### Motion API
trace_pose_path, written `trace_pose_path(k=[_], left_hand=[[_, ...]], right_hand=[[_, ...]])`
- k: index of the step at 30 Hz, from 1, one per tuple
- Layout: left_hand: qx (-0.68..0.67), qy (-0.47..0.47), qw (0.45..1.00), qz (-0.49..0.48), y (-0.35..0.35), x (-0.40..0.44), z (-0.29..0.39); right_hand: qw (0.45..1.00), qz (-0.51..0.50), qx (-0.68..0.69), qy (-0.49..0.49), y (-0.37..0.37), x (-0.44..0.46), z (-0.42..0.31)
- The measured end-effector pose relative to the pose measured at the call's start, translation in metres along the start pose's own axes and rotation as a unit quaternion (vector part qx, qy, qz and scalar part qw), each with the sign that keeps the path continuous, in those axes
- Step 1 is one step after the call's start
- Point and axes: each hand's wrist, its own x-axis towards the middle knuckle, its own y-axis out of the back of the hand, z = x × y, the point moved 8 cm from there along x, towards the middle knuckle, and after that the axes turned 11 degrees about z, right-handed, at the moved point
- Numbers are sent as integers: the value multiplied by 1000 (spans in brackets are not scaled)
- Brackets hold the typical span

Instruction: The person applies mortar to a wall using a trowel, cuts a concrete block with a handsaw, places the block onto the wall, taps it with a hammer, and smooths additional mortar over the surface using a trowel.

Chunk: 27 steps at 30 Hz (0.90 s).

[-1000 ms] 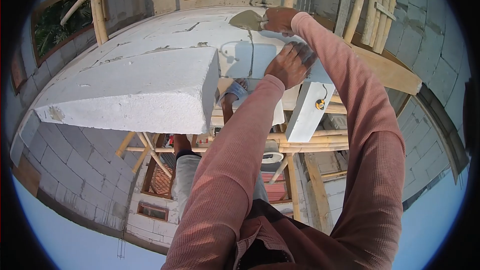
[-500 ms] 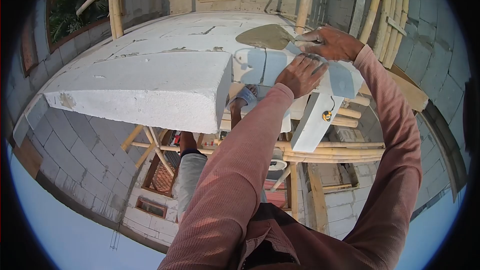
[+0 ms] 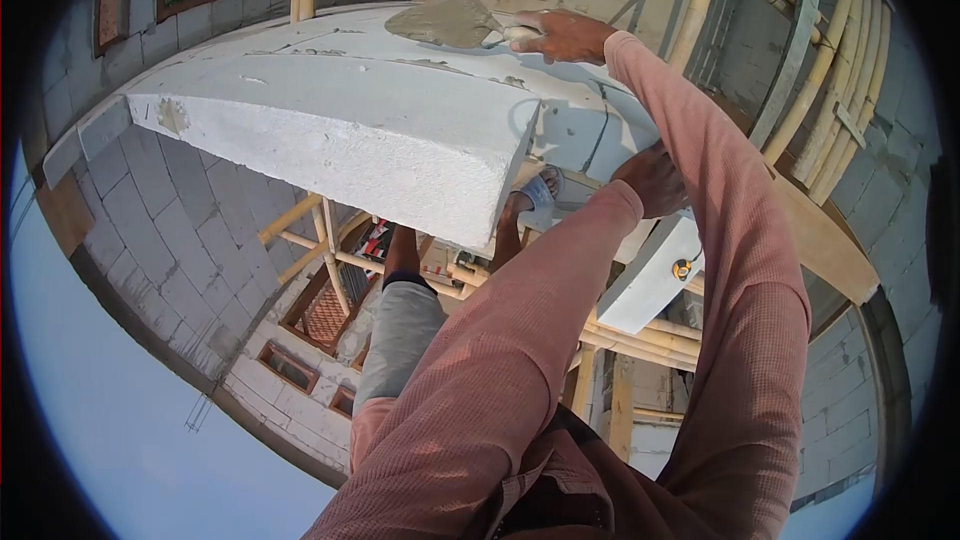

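My right hand is closed around the handle of a pointed trowel. Grey mortar coats the trowel's blade, which is held over the white block wall top. My left hand is at the block surface to the right, its fingers hidden behind my right sleeve. Left of it lies a large white block with a rough front face. Below my left hand, a narrow white block piece sticks out, bearing a small round yellow-and-black object.
Bamboo poles stand behind the wall, and more bamboo runs beneath it. Another person's legs and a sandalled foot show below the large block. A wooden board lies at the right. Grey block walls surround a deep drop.
My right hand and the trowel have moved left and farther back over the wall top. My left hand has shifted lower right and is partly covered by my right arm. The view has turned.
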Motion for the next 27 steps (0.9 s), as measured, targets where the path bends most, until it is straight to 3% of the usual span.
trace_pose_path(k=[1, 3, 4, 6, 8, 10, 12, 16, 20, 24, 26, 27], left_hand=[[-99, 108, 988, -56, -22, -11, -5], [-287, 311, 893, -154, -61, -43, -16], [-294, 337, 880, -158, -59, -48, -22], [-266, 266, 916, -142, -47, -30, -22], [-179, 132, 970, -98, -18, -6, -20], [-89, 22, 995, -33, 13, 9, -10], [-51, -23, 998, 17, 30, 14, -3], [-64, -10, 995, 81, 31, 13, -3], [-71, -6, 996, 44, 28, 14, -4], [-88, 20, 996, 26, 18, 10, -1], [-72, 33, 996, 34, 18, 9, 1], [-64, 49, 995, 57, 14, 9, 5]], right_hand=[[996, 48, -34, 60, -21, 35, -4], [983, 99, -83, 132, -36, 64, -27], [980, 94, -100, 145, -37, 69, -40], [971, 108, -120, 176, -30, 65, -50], [959, 138, -125, 213, -15, 25, -31], [959, 132, -137, 209, 0, -17, -12], [969, 117, -154, 154, 16, -59, 0], [974, 110, -156, 125, 31, -109, 25], [977, 126, -161, 54, 43, -141, 34], [989, 80, -118, -23, 58, -171, 47], [987, -4, -60, -150, 70, -191, 22], [987, 48, -51, -146, 76, -195, 16]])
